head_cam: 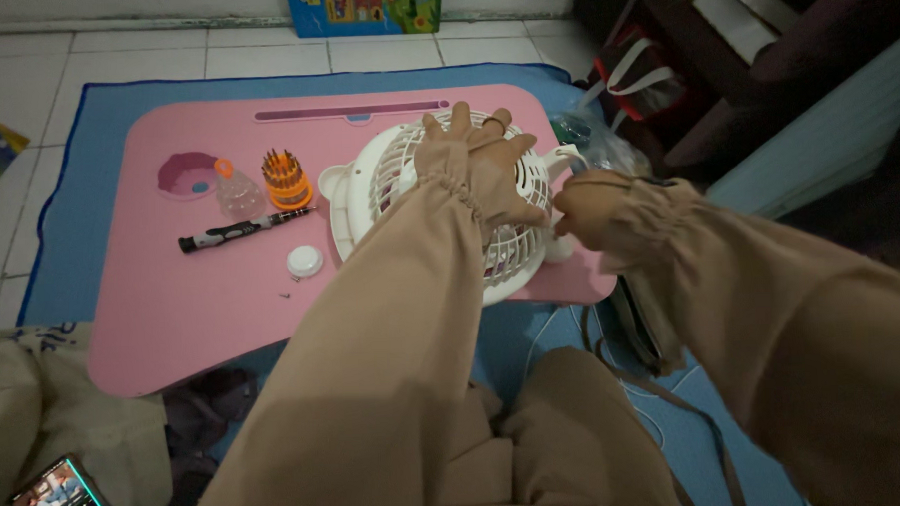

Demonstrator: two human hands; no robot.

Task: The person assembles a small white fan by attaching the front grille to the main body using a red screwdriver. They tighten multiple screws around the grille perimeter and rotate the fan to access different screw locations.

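Note:
A small white fan (368, 181) with a round grille lies flat on the pink lap table (173, 313). My left hand (477, 162) rests palm-down on the grille with its fingers spread. My right hand (588, 208) is closed at the fan's right edge, gripping a white part of the fan there; the sleeve hides the fingers. Both arms wear tan sleeves.
Left of the fan lie a black-and-white screwdriver (240, 228), an orange bit holder (286, 179), a clear small bottle (236, 191), a white round cap (305, 260) and a tiny screw (285, 294). A phone (65, 499) sits bottom left. Bags (643, 77) stand at right.

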